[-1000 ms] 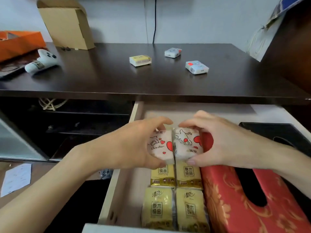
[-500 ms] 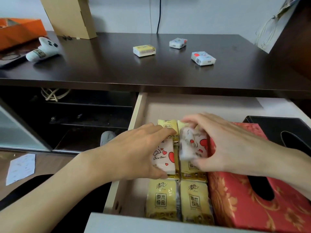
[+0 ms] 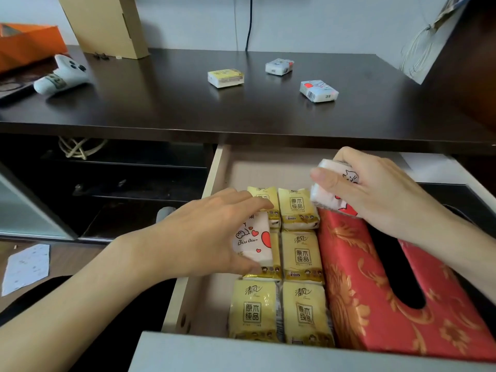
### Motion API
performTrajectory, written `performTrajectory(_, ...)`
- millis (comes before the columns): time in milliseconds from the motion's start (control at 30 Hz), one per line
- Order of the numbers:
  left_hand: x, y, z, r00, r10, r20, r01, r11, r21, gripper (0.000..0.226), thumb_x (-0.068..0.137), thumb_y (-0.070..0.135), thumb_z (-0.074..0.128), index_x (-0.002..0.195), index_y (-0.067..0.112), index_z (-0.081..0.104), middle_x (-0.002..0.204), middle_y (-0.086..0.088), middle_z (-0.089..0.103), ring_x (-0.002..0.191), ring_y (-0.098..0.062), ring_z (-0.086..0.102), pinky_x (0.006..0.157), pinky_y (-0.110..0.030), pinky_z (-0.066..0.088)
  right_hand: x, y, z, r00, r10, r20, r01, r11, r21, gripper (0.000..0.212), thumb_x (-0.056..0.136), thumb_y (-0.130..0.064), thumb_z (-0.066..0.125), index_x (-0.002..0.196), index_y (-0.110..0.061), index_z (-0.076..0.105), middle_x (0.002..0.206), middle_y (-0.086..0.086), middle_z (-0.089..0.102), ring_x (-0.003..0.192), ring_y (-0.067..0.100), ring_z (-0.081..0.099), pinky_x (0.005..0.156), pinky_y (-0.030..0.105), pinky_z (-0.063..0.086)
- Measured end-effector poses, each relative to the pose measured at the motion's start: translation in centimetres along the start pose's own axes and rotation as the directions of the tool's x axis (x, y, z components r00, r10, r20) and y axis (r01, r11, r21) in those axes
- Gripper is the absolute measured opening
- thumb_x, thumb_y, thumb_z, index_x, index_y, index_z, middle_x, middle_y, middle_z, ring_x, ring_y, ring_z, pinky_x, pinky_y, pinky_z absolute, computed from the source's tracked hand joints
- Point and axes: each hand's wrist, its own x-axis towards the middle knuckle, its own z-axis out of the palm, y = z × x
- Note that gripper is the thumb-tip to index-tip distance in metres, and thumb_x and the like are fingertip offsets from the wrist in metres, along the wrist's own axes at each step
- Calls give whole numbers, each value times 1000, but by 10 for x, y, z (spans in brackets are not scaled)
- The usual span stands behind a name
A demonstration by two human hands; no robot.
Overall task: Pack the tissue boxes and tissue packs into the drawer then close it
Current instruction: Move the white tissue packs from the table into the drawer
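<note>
the open drawer (image 3: 214, 178) holds six yellow tissue packs (image 3: 302, 253) in two columns, with a red tissue box (image 3: 375, 299) touching their right side and a black box (image 3: 453, 194) beyond it. the left hand (image 3: 204, 237), palm down, has its grip around a heart-print pack (image 3: 253, 241) lying on the yellow ones. the right hand (image 3: 375, 200) pinches a second heart-print pack (image 3: 330, 191), tilted above the red box's far end. three small packs (image 3: 226, 77) lie on the worktop (image 3: 161, 103) beyond both grips.

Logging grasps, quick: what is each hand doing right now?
Left hand: grips a white heart-print tissue pack over the yellow packs in the drawer.
Right hand: grips a second white pack above the red tissue box.
</note>
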Motion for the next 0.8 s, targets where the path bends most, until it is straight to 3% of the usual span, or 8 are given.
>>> performTrajectory(100, 3, 1, 1, 999, 32, -21, -31, 999, 9, 87, 68, 63, 75, 142, 42, 34, 119, 29, 45, 114, 6, 36, 85, -23, 50, 3, 2, 1, 999, -14, -42, 15, 1000, 20, 52, 90, -69, 59, 68, -22, 52, 64, -4, 58, 67, 8, 53, 56, 36, 34)
performTrajectory(200, 4, 1, 5, 998, 62, -21, -62, 998, 23, 85, 66, 65, 75, 139, 39, 40, 115, 30, 46, 110, 5, 38, 81, -18, 45, 7, 1, 3, 999, -12, -45, 18, 989, 148, 46, 93, -57, 65, 69, -19, 57, 61, -4, 59, 58, 5, 54, 56, 32, 39)
performTrajectory(333, 8, 2, 13, 992, 125, 3, -124, 985, 120, 85, 67, 71, 69, 138, 32, 47, 129, 17, 54, 116, -5, 44, 88, -20, 42, 11, -1, 9, 998, 59, 38, -69, 936, 345, 11, 96, -42, 67, 100, -32, 70, 86, -11, 75, 82, -1, 69, 71, 27, 48)
performTrajectory(400, 9, 3, 15, 990, 138, 22, -139, 981, 132, 83, 70, 73, 65, 138, 31, 47, 130, 15, 51, 118, -7, 44, 91, -27, 46, 12, -2, 10, 997, 43, 57, -61, 930, 363, 11, 96, -32, 68, 106, -33, 71, 89, -9, 76, 89, 1, 71, 77, 28, 50)
performTrajectory(500, 11, 4, 15, 989, 143, 32, -146, 980, 134, 80, 72, 75, 61, 137, 30, 48, 129, 13, 48, 118, -9, 44, 91, -35, 48, 10, -6, 9, 995, 16, 94, -51, 922, 383, 9, 92, -20, 71, 96, -27, 75, 86, -4, 79, 84, 5, 74, 76, 32, 55)
performTrajectory(667, 10, 6, 13, 987, 158, 20, -159, 975, 157, 79, 74, 75, 60, 136, 29, 48, 131, 12, 49, 118, -10, 46, 91, -34, 48, 8, -6, 10, 991, -4, 136, -43, 939, 340, 7, 86, -20, 74, 81, -22, 70, 72, -3, 79, 73, 11, 74, 75, 38, 55)
performTrajectory(800, 8, 3, 5, 994, 111, -25, -107, 987, 122, 77, 73, 78, 58, 134, 31, 53, 126, 16, 54, 114, -4, 47, 88, -25, 48, 7, -4, 12, 970, -54, 237, -3, 972, 234, 11, 87, -21, 75, 84, -29, 68, 75, -11, 78, 70, 4, 72, 61, 20, 51)
